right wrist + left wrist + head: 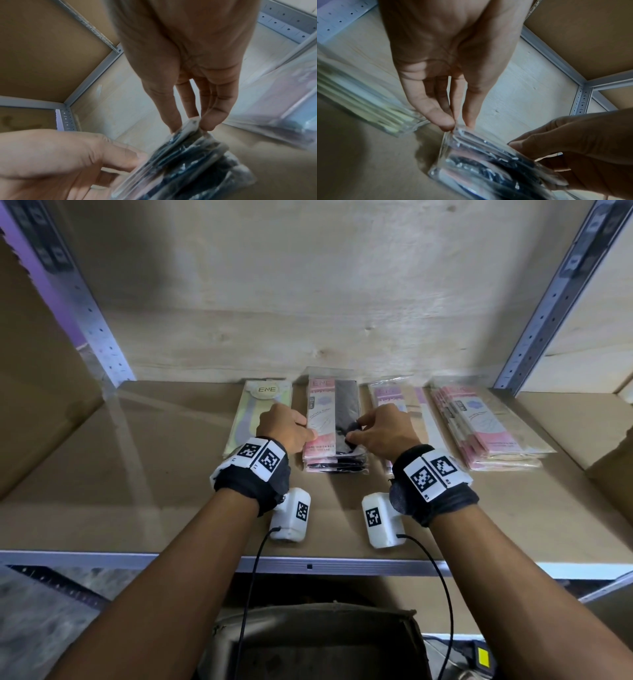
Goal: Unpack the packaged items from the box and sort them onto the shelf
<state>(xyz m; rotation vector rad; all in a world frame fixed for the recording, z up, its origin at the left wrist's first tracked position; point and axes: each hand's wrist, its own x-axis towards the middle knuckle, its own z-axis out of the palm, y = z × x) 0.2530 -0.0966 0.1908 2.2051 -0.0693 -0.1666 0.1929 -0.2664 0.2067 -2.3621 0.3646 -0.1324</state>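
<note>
Shelf: the brown board shelf with a grey metal frame (137,474) carried four piles of packets at its far side.
Far left pile: pale yellow-green flat packets in clear plastic (253,405) lay just beside the left hand.
Left hand: the left hand (286,428) pinched the left edge of the top packet between thumb and fingers (447,121).
Middle pile: the pink and black flat packets in clear plastic (334,433) lay between both hands.
Right hand: the right hand (383,431) pinched the right edge of the same packet.
Right piles: pale lilac packets (394,395) and pink and beige packets (479,426) lay further right.
Box: the open brown cardboard box (322,642) stood near, below the shelf.
</note>
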